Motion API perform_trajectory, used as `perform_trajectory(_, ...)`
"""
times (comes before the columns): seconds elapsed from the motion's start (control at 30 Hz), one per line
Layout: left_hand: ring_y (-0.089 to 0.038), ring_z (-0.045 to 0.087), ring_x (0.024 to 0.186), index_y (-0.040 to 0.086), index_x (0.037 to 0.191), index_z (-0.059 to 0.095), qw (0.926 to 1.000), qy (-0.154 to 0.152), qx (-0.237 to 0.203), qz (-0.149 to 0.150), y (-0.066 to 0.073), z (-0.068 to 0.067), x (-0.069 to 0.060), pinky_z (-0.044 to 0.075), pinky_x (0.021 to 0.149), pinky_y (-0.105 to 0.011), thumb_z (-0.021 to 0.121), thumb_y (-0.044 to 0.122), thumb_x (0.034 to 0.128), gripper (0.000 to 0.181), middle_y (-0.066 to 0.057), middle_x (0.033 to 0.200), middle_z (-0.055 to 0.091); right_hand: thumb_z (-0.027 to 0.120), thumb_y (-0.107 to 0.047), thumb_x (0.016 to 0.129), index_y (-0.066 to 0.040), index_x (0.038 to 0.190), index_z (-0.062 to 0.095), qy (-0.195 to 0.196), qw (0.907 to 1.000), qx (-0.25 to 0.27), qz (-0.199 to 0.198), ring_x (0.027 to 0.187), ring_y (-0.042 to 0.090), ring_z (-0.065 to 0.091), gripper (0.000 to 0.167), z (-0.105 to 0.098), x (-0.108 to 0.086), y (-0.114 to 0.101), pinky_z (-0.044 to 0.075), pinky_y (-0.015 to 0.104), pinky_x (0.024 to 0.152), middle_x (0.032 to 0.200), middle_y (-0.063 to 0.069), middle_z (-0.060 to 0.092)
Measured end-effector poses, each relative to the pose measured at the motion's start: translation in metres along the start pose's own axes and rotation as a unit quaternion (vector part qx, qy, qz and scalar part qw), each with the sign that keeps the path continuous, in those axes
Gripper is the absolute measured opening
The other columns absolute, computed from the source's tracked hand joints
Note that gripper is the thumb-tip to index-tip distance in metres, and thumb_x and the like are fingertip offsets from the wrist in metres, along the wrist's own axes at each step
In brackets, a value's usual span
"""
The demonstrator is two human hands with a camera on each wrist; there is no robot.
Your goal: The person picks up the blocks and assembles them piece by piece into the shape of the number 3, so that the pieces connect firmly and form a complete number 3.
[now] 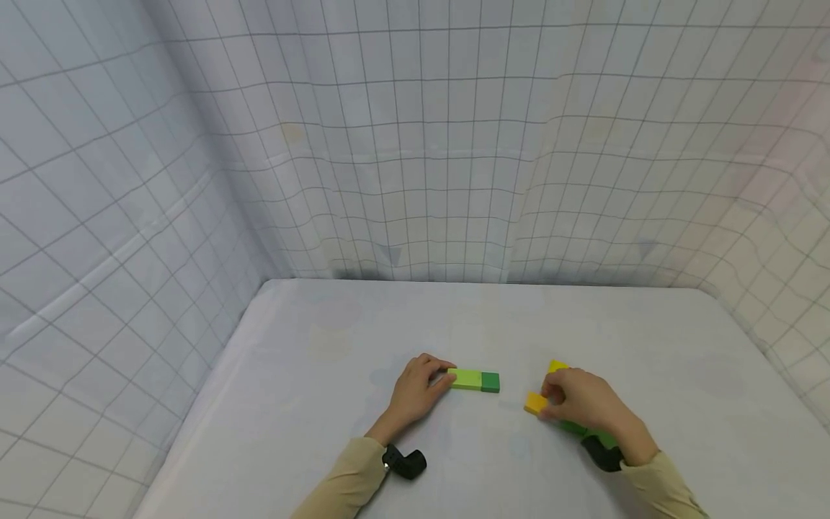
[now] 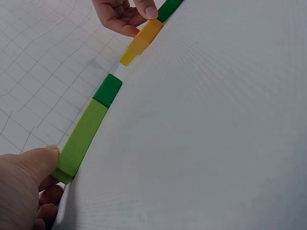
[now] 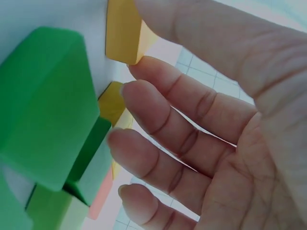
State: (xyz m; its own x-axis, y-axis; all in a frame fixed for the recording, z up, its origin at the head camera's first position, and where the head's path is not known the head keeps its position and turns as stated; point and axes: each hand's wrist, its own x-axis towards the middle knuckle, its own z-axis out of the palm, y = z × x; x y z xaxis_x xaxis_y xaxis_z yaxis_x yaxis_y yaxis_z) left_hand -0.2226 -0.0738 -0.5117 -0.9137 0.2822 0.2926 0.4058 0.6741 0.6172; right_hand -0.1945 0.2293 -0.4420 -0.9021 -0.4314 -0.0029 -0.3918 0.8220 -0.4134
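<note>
Nearest, green blocks [image 1: 573, 428] lie on the tabletop [image 1: 292, 389] beneath the right hand [image 1: 583, 400], whose thumb and index finger pinch an orange block [image 1: 534, 403], likely for precise control. Left of it, the left hand [image 1: 415, 393] grips a light-green block [image 1: 467, 380], apparently steadying it end-to-end with a dark-green block [image 1: 490, 382]. Farther lies a yellow block [image 1: 557, 365]. No writing is readable.

White fabric-like curtains [image 1: 421, 108] with dark grid lines, around a flat white-covered table [image 1: 311, 425], evenly lit.
</note>
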Motion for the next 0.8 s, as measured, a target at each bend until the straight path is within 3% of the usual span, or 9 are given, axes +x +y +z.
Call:
perform_trajectory(0.63, -0.010, 0.042, 0.078, 0.020, 0.110, 0.071, 1.0000, 0.002, 0.000, 0.000, 0.000, 0.000, 0.001, 0.037, 0.068, -0.027, 0.059, 0.038, 0.0939, 0.027, 0.008, 0.088, 0.051, 0.082, -0.032, 0.073, -0.016, 0.082, 0.066, 0.031, 0.9994, -0.007, -0.010, 0.059, 0.006, 0.043, 0.024, 0.007, 0.012, -0.004, 0.038, 0.029, 0.056, 0.067, -0.011, 0.048)
perform_trajectory(0.8, -0.009, 0.042, 0.078, 0.021, 0.110, 0.071, 1.0000, -0.001, -0.001, -0.005, 0.000, -0.001, 0.001, 0.036, 0.068, -0.026, 0.059, 0.037, 0.0937, 0.026, 0.009, 0.089, 0.051, 0.083, -0.030, 0.072, -0.016, 0.081, 0.067, 0.024, 0.9993, -0.003, 0.029, 0.057, 0.010, 0.043, 0.023, 0.007, 0.019, -0.004, 0.037, 0.031, 0.055, 0.066, -0.008, 0.048)
